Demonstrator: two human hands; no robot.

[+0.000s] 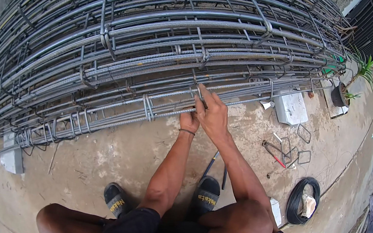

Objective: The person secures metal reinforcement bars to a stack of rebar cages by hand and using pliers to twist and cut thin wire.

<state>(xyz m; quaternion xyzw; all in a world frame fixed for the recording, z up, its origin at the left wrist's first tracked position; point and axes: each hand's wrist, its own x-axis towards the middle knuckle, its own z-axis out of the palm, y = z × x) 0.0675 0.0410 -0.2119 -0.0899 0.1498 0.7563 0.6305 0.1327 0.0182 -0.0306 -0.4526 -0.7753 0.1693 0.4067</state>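
The fingers of the right hand are bending close together at the edge of the lowest reinforcing bars, mid-frame; whether they are pinching anything, I cannot tell. Just below, the left hand is reaching up under those bars, its fingertips hiding behind steel and the other hand, so its hold is unclear too. Both forearms are slanting up from the lower edge, the left wearing one dark wristband. Stacked rebar cages are filling the upper left and centre, overlapping too densely for counting, the top edge cutting them off. Two sandals are showing at lower centre. Rightward, one red-handled tool is lying among at least three square wire loops, its kind unclear; one black wire coil is resting at lower right.
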